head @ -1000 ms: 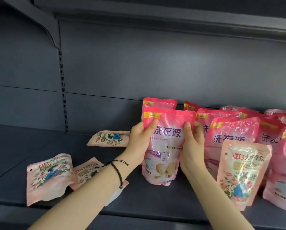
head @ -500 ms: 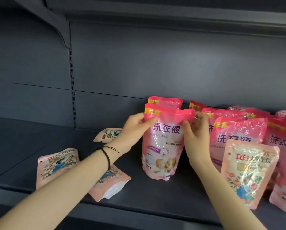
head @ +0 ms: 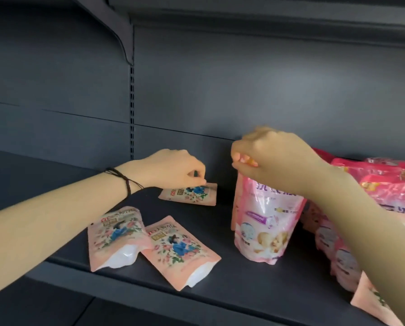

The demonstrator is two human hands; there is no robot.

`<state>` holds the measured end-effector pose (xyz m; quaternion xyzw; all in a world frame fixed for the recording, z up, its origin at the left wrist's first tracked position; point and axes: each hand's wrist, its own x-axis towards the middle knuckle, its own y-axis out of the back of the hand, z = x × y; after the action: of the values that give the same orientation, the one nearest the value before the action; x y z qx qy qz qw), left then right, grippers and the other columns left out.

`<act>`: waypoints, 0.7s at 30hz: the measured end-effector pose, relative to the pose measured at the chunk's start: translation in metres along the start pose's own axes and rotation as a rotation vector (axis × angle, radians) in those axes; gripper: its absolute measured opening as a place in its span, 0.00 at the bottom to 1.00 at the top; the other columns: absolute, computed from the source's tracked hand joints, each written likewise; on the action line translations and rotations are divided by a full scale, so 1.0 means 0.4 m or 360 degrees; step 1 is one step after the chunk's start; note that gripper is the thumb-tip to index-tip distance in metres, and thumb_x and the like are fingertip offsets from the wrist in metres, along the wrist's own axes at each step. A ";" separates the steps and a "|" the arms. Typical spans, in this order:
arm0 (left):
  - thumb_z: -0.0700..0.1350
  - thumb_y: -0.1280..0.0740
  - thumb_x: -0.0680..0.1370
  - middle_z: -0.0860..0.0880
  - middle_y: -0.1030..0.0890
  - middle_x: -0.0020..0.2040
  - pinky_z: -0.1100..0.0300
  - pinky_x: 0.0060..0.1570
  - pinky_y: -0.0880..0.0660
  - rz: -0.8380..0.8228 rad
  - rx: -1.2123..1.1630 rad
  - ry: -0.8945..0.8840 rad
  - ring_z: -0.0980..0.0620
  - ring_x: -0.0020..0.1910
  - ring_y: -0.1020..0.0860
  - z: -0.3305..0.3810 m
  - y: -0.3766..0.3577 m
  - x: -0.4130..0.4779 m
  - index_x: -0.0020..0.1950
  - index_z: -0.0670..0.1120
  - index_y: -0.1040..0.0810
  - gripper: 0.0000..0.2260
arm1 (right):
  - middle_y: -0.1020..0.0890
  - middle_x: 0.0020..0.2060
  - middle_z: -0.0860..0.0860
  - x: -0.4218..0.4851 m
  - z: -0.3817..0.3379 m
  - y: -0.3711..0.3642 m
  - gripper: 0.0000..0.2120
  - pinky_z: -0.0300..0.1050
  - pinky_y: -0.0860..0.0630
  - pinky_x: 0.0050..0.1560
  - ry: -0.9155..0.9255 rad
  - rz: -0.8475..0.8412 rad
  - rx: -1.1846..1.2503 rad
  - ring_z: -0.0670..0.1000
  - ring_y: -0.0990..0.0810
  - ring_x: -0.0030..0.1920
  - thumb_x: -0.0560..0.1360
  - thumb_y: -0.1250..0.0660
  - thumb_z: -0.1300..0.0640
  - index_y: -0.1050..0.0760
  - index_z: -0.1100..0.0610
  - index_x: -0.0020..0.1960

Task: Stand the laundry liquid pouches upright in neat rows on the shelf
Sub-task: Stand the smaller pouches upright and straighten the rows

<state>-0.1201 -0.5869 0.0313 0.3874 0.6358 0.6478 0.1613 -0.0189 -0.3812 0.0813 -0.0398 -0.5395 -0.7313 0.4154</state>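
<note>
step in hand: the right hand (head: pixel 274 158) pinches the top seal of the glossy pink plastic pouch (head: pixel 264 227), upright mid-shelf beside the pink row (head: pixel 389 184); the left hand (head: pixel 173 168) pinches an edge of the flat pale-pink floral pouch (head: pixel 192 194) lying at the back of the dark grey metal shelf (head: pixel 243 290). next move, by judgement: lift that soft, crinkly pouch onto its base.

Dark grey metal shelving all round: matte back panel (head: pixel 243 90) w/ a thin horiz. seam (head: pixel 173 131), and a slotted upright strip (head: pixel 132 109) running vertically left of centre. Top left, a curved bracket (head: pixel 116 31) sits under the upper shelf (head: pixel 267 10). The shelf deck (head: pixel 220 290), same grey, spans left to right; soft light, brightest on the panel's right side.
</note>
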 end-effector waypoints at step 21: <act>0.60 0.42 0.79 0.50 0.19 0.54 0.53 0.53 0.26 -0.0132 0.0236 -0.0240 0.49 0.54 0.22 -0.419 -0.247 0.048 0.61 0.53 0.24 0.17 | 0.19 0.50 0.55 0.405 -0.065 -0.520 0.10 0.44 0.31 0.35 -0.0421 -0.1296 -0.0115 0.52 0.23 0.43 0.78 0.38 0.55 0.24 0.60 0.55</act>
<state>-0.2789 -0.6770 -0.0386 0.4192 0.6835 0.5609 0.2062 -0.2494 -0.4788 -0.0046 0.0684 -0.5340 -0.8425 0.0185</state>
